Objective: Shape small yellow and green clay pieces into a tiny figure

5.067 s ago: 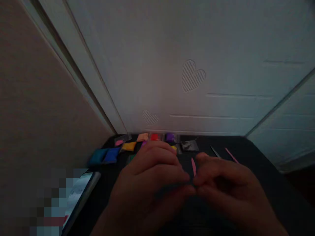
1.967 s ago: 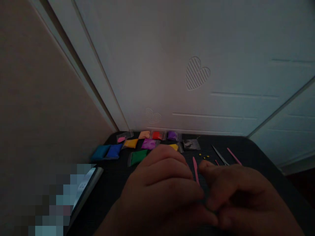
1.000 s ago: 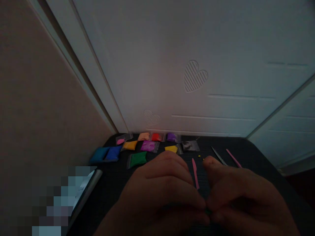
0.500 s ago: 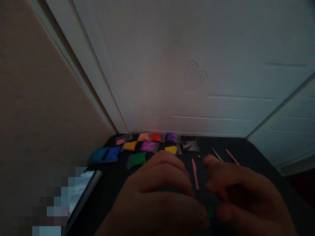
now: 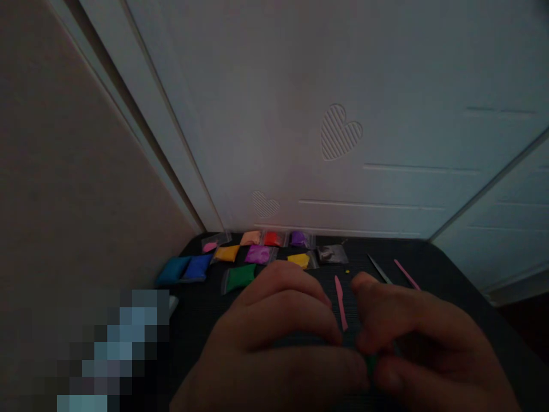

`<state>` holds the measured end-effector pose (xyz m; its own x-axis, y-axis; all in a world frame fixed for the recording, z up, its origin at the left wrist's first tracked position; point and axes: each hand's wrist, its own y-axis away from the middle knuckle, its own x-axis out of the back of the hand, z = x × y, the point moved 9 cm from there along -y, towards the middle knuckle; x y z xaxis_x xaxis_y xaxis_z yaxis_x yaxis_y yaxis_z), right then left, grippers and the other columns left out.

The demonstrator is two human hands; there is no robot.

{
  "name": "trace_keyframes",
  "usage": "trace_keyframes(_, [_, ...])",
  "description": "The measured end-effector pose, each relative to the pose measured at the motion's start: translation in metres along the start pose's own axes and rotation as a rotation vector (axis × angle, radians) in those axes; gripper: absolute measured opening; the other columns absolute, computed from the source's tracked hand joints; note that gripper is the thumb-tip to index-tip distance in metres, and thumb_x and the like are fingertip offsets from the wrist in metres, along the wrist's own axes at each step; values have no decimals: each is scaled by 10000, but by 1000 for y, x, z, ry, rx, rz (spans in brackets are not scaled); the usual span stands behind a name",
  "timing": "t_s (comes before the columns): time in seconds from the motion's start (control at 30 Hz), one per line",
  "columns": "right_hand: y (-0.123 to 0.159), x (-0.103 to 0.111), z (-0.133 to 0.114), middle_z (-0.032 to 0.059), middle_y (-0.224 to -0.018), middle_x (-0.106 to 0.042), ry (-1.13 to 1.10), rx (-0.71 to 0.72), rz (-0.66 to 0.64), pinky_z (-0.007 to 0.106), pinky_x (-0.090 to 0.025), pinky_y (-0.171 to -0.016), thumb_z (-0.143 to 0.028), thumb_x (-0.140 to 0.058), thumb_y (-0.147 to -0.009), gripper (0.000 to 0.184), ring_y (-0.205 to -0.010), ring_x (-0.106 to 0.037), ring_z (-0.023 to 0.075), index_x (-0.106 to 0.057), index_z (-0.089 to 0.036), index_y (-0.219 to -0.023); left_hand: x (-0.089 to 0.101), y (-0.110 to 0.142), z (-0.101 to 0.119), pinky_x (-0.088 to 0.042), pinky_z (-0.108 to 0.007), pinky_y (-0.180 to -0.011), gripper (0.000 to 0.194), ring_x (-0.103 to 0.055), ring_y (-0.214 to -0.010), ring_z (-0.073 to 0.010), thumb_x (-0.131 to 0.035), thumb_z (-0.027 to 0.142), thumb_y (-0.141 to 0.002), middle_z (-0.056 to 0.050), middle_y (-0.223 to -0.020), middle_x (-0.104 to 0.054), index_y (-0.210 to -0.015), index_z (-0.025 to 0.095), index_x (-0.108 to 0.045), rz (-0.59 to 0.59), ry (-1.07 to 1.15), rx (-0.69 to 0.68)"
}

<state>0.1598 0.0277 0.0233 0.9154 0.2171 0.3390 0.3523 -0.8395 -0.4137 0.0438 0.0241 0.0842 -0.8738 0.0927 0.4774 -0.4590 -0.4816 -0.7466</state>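
A small piece of green clay shows between the fingertips of both hands, low in the head view. My left hand is curled, its thumb against the left side of the clay. My right hand pinches the right side between thumb and index finger. Most of the piece is covered by the fingers, so its shape is hard to make out. Just beyond the hands lies a pink plastic modelling knife. One tiny yellow bit shows near my right fingertips.
Several small bags of coloured clay, among them a green bag, a yellow bag and a blue bag, lie on the dark table. Scissors and a pink stick lie right. A white panel stands behind.
The green clay, mostly hidden a second ago, came into view between the fingertips half a second ago. Now my right finger and thumb have closed in on it again.
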Motion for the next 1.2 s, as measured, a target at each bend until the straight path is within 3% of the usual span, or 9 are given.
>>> trace_keyframes(0.07, [0, 2, -2, -25, -712, -562, 22, 22, 11, 253, -407, -626, -247, -575, -751, 132, -718, -545, 136, -565, -291, -875, -2, -2, -2, -500, -201, -689, 68, -569, -707, -121, -634, 153, -678, 1, -648, -612, -714, 209, -645, -40, 15, 14])
trace_keyframes(0.2, [-2, 9, -9, -32, -673, -566, 114, 68, 109, 248, -414, -675, -236, -603, -728, 147, -749, -557, 141, -569, -296, -857, 1, 3, -16, -472, -233, -741, 208, -557, -760, -140, -698, 213, -611, -11, -729, -609, -800, 184, -617, -1, 118, 108])
trace_keyframes(0.33, [-5, 13, -23, -39, -607, -572, 179, 141, 196, 243, -427, -627, -242, -614, -715, 120, -668, -569, 137, -580, -282, -823, -15, 21, -43, -449, -228, -745, 142, -541, -839, -144, -617, 251, -697, -4, -820, -589, -833, 216, -590, -81, 283, 413])
trace_keyframes(0.43, [-7, 12, -32, -42, -602, -588, 268, 175, 208, 255, -437, -629, -225, -616, -708, 126, -593, -568, 129, -594, -274, -822, -29, 33, -50, -451, -239, -735, 123, -539, -825, -142, -570, 272, -737, 4, -831, -584, -853, 235, -576, -158, 431, 566])
trace_keyframes(0.63, [-7, 11, -41, -36, -614, -588, 389, 265, 236, 285, -442, -649, -151, -586, -715, 172, -567, -564, 128, -587, -258, -849, -27, 28, -46, -477, -224, -650, 149, -562, -787, -149, -567, 134, -715, -7, -803, -592, -836, 220, -575, -154, 399, 547])
trace_keyframes(0.8, [-7, 4, -41, -27, -614, -567, 434, 335, 180, 302, -427, -658, -99, -564, -702, 187, -559, -542, 116, -572, -214, -850, -24, 18, -45, -480, -216, -639, 128, -569, -727, -137, -561, 69, -683, -2, -727, -604, -727, 187, -582, -106, 310, 497])
trace_keyframes(1.0, [-7, 4, -37, -34, -610, -544, 490, 312, 195, 300, -403, -652, -105, -579, -687, 220, -564, -535, 116, -557, -217, -875, -24, 17, -46, -474, -204, -620, 120, -565, -690, -121, -554, 72, -687, 9, -708, -591, -724, 184, -576, -108, 297, 511])
trace_keyframes(1.2, [-12, -1, -39, -29, -584, -533, 498, 356, 112, 292, -388, -604, -79, -553, -695, 184, -526, -496, 99, -565, -182, -848, -21, 15, -45, -458, -170, -598, 144, -561, -658, -97, -551, 36, -655, 28, -673, -582, -687, 176, -567, -86, 240, 516])
